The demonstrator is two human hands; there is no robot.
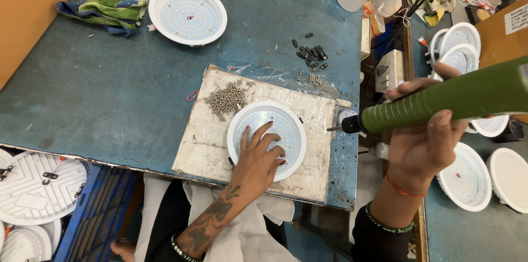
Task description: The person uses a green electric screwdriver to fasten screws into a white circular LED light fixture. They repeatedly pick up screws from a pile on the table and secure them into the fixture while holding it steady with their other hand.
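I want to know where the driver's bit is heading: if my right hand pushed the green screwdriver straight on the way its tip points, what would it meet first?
Probably the round white light panel under the left hand; height is unclear.

The blue metal table (110, 97) lies open left of the worn white work board (203, 141). On the board, a heap of small steel screws (226, 100) crowds the upper left, just beside the round white LED panel light (286, 124). Black clips (311, 53) litter the table beyond.
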